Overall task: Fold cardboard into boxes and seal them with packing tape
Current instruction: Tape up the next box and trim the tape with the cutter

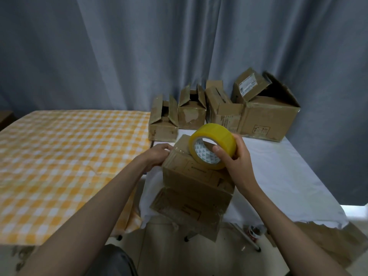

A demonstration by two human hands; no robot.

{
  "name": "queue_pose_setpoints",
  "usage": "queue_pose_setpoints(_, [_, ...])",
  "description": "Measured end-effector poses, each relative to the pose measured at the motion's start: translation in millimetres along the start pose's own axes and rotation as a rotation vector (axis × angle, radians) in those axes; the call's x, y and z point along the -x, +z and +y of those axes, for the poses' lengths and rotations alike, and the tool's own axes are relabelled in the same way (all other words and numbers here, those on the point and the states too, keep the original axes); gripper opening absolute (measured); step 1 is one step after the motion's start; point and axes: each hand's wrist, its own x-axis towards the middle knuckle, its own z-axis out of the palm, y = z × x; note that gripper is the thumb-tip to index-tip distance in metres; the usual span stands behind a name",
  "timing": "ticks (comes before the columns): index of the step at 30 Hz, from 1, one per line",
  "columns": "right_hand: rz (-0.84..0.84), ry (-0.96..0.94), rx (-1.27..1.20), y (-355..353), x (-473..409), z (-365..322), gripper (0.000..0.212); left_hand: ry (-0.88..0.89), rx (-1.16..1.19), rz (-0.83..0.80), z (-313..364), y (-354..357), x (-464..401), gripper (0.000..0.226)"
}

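A brown cardboard box stands on the white-covered table, its lower flaps hanging open over the near edge. My right hand grips a yellow roll of packing tape and holds it against the box's top, thumb at the white core. My left hand holds the box's upper left corner, with the fingers curled at the edge. A strip of clear tape seems to run over the top between the two hands.
Several open cardboard boxes stand in a row at the table's far edge against a grey curtain. A yellow checked cloth covers the surface on the left. A small tape roll and flat cardboard lie on the floor, lower right.
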Motion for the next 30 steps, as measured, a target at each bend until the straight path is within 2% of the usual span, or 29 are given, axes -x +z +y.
queue_pose_setpoints(2, [-0.006,0.004,0.010,-0.7,0.2,1.8,0.054,0.079,0.045,0.078,-10.6,5.2,0.7,0.027])
queue_pose_setpoints(5, [-0.033,0.008,0.062,-1.7,0.3,6.0,0.052,0.355,-0.122,0.412,-22.2,3.1,2.1,0.028])
queue_pose_setpoints(6, [-0.037,0.008,0.077,-2.2,0.4,7.8,0.051,0.454,-0.164,0.447,-24.1,1.7,3.9,0.030])
queue_pose_setpoints(8, [-0.029,0.015,0.082,-2.8,0.1,11.4,0.049,0.560,-0.229,0.333,-27.3,1.9,8.9,0.039])
queue_pose_setpoints(10, [0.005,0.039,0.055,-3.1,-0.2,12.7,0.043,0.562,-0.332,0.157,-32.7,6.5,13.6,0.058])
queue_pose_setpoints(13, [0.035,0.047,-0.013,-3.3,-1.2,9.7,0.035,0.578,-0.439,0.107,-39.8,6.7,15.1,0.084])
queue_pose_setpoints(20, [0.029,0.005,-0.049,0.1,-4.8,1.8,0.038,0.717,-0.798,0.068,-29.9,2.4,16.7,0.071])
queue_pose_setpoints(25, [-0.039,0.025,0.039,-5.2,-8.5,2.9,0.040,0.762,-0.843,0.042,-25.7,4.2,21.5,0.061])
queue_pose_setpoints(30, [-0.157,0.041,0.224,-6.8,-13.2,3.3,0.063,0.748,-1.052,0.037,-20.3,4.2,26.3,0.068])
